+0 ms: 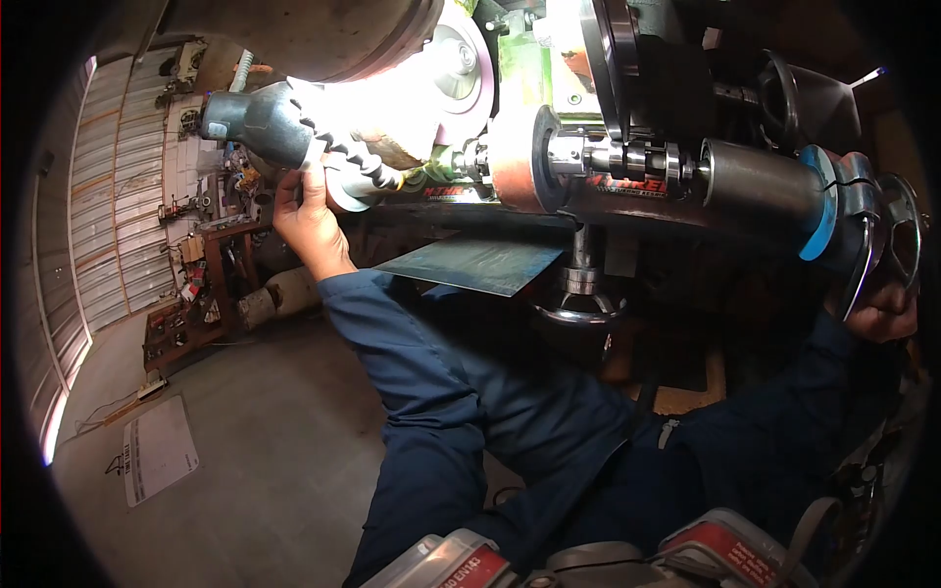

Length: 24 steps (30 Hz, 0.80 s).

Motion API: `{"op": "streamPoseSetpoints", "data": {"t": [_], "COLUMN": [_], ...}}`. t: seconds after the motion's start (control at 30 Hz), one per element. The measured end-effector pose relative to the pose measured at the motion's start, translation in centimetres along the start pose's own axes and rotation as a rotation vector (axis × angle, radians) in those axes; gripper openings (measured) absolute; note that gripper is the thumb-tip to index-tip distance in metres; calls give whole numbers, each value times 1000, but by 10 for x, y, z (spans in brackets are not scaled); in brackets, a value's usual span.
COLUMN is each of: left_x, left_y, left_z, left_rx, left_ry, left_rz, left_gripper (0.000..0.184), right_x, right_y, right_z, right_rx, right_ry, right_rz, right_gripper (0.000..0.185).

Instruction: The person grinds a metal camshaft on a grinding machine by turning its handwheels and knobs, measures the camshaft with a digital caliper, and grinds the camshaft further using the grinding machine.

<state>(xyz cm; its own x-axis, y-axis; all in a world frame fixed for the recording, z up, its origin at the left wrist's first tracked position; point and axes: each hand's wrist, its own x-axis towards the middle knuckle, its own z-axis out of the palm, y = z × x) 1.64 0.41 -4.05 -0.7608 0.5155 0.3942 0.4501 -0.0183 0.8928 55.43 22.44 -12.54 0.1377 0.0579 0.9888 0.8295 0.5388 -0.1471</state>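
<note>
At the left, my left hand [312, 220] is raised with its fingers closed at the lower edge of a dark, bell-shaped work lamp [265, 125]. Bright glare hides part of the lamp's rim. Across the machine lies a shiny camshaft-like steel shaft [627, 157], its right end against the pointed centre of a grey cylindrical tailstock [765, 184]. Far right, my right hand [882, 314] has its fingers curled at the bottom of a chrome handwheel [912, 235], beside a bent metal lever [861, 269]. Shadow partly covers those fingers.
A grinding wheel [463, 64] stands behind the glare. A thin metal sheet [480, 263] juts out below the machine bed, near my left forearm. Another handwheel [580, 312] hangs under the middle. A cluttered shelf [196, 294] stands left, and a white sign [160, 451] lies on the floor.
</note>
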Motion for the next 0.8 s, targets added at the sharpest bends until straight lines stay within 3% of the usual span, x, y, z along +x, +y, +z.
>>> {"op": "streamPoseSetpoints", "data": {"t": [0.23, 0.67, 0.77, 0.8], "left_x": [1, -2, -4, -5], "left_y": [1, 2, 3, 2], "left_z": [3, 1, 1, 0], "left_rx": [-49, -35, -25, -20], "left_ry": [14, 7, 26, 40], "left_rz": [23, 11, -6, -11], "left_gripper": [22, 20, 18, 17], "right_x": [19, 36, 49, 56], "right_y": [-16, -14, -16, -18], "right_z": [-15, -23, -24, -21], "right_rx": [-49, -123, -214, -118], "right_ry": [-226, -453, -639, -725], "right_rz": [94, 63, 131, 241], "right_gripper": [33, 31, 31, 30]}}
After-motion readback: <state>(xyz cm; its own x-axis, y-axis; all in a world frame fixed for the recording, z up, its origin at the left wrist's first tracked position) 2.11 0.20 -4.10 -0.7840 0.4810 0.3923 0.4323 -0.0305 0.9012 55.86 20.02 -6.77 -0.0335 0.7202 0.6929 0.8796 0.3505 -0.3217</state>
